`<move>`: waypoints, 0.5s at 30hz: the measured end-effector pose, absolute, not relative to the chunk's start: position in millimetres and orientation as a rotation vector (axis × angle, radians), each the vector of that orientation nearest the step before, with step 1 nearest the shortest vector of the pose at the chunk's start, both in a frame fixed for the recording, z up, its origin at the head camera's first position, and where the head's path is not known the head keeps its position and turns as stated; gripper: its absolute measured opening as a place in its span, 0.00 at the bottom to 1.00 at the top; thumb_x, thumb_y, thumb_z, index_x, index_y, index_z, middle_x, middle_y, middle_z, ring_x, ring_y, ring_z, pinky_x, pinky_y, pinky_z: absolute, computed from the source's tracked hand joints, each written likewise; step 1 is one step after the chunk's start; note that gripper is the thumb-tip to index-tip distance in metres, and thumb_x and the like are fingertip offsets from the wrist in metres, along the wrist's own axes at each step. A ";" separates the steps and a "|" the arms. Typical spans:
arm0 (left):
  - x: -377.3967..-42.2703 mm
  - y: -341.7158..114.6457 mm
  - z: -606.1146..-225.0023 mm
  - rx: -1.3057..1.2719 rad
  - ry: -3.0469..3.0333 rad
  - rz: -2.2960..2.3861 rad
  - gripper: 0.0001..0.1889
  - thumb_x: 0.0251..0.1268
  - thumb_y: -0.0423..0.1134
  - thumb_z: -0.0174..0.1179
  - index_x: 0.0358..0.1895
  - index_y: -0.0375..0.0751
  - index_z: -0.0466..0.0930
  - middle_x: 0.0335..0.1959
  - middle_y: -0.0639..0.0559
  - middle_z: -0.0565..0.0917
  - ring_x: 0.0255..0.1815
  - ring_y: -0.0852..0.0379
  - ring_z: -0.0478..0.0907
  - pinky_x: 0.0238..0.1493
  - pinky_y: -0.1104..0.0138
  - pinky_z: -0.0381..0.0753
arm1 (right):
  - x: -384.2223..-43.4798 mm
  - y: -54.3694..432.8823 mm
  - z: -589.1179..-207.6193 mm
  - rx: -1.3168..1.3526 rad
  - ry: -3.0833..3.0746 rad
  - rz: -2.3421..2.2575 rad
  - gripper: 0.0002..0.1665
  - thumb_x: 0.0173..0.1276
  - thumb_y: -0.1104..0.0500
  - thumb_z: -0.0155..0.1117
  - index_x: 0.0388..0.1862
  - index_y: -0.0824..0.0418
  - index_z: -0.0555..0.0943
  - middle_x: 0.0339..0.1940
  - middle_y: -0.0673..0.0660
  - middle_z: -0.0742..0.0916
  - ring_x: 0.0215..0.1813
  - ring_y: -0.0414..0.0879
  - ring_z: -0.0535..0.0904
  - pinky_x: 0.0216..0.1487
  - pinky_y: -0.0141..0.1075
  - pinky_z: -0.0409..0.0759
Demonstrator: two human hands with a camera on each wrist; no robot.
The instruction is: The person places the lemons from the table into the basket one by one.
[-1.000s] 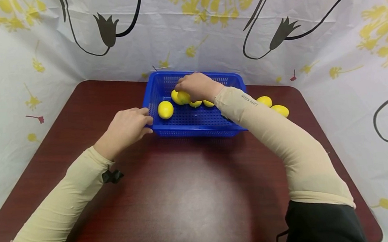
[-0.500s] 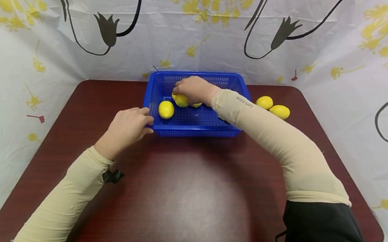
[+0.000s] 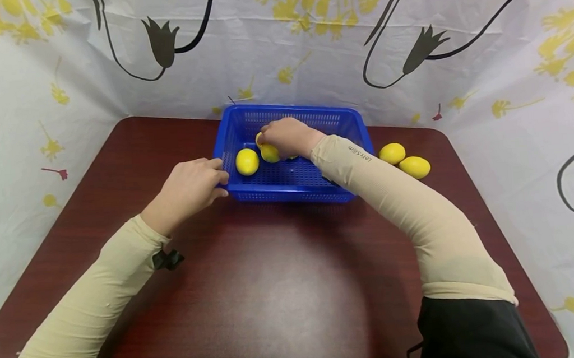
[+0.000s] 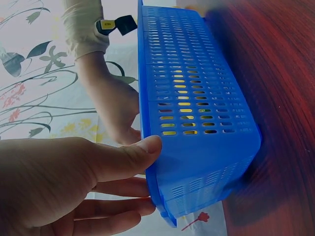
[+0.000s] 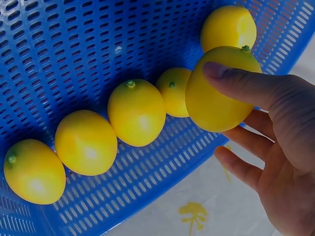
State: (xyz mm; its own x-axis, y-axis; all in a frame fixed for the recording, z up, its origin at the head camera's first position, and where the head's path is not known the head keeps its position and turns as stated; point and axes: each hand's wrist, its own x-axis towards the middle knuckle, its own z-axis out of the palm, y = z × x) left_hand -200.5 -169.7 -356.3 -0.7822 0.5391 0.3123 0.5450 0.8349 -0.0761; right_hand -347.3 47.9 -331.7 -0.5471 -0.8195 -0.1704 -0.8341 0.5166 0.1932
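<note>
A blue perforated plastic basket (image 3: 293, 188) stands toward the back of the table. My left hand (image 3: 186, 189) grips its left rim, the thumb (image 4: 133, 157) on the outside and the fingers behind the edge. Inside the basket, my right hand (image 3: 291, 135) holds a lemon (image 5: 221, 93) between thumb and fingers. Behind that fruit, in the right wrist view, a row of several lemons (image 5: 137, 113) lies along the basket's far side. One more lemon (image 5: 228, 29) sits apart from the row, near the left end (image 3: 247, 162) in the head view.
Two lemons, one nearer the basket (image 3: 392, 153) and one farther out (image 3: 415, 167), lie on the dark red table (image 3: 275, 281) to the right of the basket. A patterned white cloth (image 3: 307, 48) hangs close behind the table.
My right hand has lowered a little with the lemon, slightly toward the front of the basket. The left hand has stayed on the rim.
</note>
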 end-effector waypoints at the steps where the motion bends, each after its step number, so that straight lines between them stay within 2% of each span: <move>1: -200.3 -169.7 -356.2 -0.819 -2.694 -0.025 0.10 0.50 0.43 0.76 0.26 0.48 0.83 0.24 0.52 0.72 0.28 0.51 0.76 0.27 0.58 0.78 | -347.1 47.6 -332.4 -1.465 2.681 0.391 0.23 0.57 0.66 0.68 0.54 0.54 0.83 0.53 0.58 0.86 0.52 0.57 0.83 0.54 0.53 0.81; 15: -200.0 -170.5 -355.7 -0.828 -2.683 -0.036 0.10 0.50 0.43 0.76 0.26 0.48 0.82 0.25 0.52 0.72 0.28 0.51 0.75 0.27 0.58 0.78 | -344.6 43.4 -336.6 -1.427 2.660 0.422 0.18 0.58 0.64 0.70 0.49 0.56 0.84 0.52 0.58 0.86 0.47 0.56 0.83 0.52 0.52 0.81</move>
